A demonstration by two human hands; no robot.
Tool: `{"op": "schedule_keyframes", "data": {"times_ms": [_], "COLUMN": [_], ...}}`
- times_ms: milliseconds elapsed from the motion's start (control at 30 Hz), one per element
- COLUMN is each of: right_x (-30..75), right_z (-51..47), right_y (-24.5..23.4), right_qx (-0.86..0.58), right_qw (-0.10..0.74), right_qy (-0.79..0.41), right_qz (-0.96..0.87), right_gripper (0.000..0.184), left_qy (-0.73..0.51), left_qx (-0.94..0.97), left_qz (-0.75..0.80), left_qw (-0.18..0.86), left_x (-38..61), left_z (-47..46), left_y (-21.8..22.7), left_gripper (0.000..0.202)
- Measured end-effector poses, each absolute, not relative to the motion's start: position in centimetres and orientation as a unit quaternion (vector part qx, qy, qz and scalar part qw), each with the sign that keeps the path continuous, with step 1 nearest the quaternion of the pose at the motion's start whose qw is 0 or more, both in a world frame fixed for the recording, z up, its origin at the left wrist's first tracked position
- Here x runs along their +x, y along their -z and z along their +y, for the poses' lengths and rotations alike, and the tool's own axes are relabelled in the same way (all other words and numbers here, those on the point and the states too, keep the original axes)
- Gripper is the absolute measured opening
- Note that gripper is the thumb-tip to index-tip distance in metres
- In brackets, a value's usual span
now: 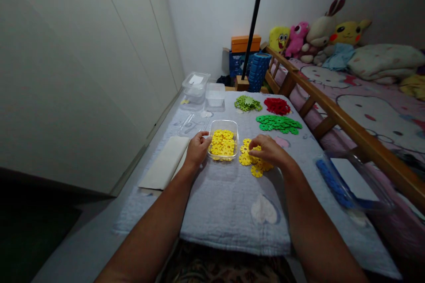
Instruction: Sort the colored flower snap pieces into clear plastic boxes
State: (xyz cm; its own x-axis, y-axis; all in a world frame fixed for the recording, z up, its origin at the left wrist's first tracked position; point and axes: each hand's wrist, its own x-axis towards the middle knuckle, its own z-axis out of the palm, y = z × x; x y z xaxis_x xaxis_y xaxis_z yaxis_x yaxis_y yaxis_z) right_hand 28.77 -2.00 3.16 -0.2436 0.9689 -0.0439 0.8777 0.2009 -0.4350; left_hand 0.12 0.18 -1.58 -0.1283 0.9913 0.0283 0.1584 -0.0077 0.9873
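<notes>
Yellow snowflake discs (254,160) right of the clear plastic tub (215,125) look light and stiff, best pinched by their rims; the left hand (199,147) holds the tub's left edge, the right hand (265,148) curls over them, grip unclear.

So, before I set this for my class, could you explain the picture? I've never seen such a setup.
There's no machine here, only a person's two bare hands. The single picture comes from a camera worn on that person's head, looking forward and down. On the cloth stands a clear tub with yellow flower-shaped pieces inside. The left hand rests against the tub's left side. The right hand is at a loose yellow pile beside the tub; whether its fingers hold a piece is hard to tell. Farther back lie a light green pile, a red pile and a darker green pile.
</notes>
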Motion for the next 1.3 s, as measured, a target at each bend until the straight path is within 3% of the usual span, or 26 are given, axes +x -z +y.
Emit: {"op": "schedule_keyframes", "data": {"times_ms": [133, 233, 600, 700, 900, 967, 1200, 1300], "right_x": [26.6, 25.8, 28.2, 29.1, 28.4, 26.8, 21.9, 21.7], "right_z": [-2.9, -3.0, -1.9, -1.8, -1.6, -1.8, -2.6, -2.6], "right_y": [-3.2, -3.1, -2.4, -3.0, -3.7, -3.5, -2.6, -2.2], "right_qx": [-0.606, -0.597, -0.585, -0.569, -0.535, -0.521, -0.507, -0.513], "right_qw": [0.052, 0.04, 0.161, 0.217, 0.443, 0.477, 0.4, 0.382], "right_qy": [-0.179, -0.177, -0.345, -0.382, -0.383, -0.367, -0.252, -0.226], "right_qz": [-0.773, -0.782, -0.716, -0.695, -0.61, -0.605, -0.721, -0.735], "right_gripper": [0.024, 0.023, 0.008, 0.011, 0.033, 0.034, 0.003, 0.011], "left_qy": [-0.498, -0.493, -0.488, -0.489, -0.486, -0.482, -0.479, -0.48], "left_qx": [0.506, 0.508, 0.513, 0.513, 0.513, 0.517, 0.521, 0.522], "left_qz": [0.564, 0.566, 0.567, 0.566, 0.564, 0.566, 0.568, 0.568], "left_qw": [0.422, 0.422, 0.42, 0.421, 0.427, 0.424, 0.421, 0.418], "left_x": [0.1, 0.1, 0.2, 0.3, 0.5, 0.5, 0.4, 0.4], "left_z": [0.2, 0.1, 0.2, 0.2, 0.0, -0.1, -0.1, -0.1], "left_y": [1.6, 1.5, 1.3, 1.3, 1.4, 1.3, 1.1, 1.2], "left_gripper": [0.045, 0.046, 0.045, 0.044, 0.044, 0.044, 0.041, 0.04]}}
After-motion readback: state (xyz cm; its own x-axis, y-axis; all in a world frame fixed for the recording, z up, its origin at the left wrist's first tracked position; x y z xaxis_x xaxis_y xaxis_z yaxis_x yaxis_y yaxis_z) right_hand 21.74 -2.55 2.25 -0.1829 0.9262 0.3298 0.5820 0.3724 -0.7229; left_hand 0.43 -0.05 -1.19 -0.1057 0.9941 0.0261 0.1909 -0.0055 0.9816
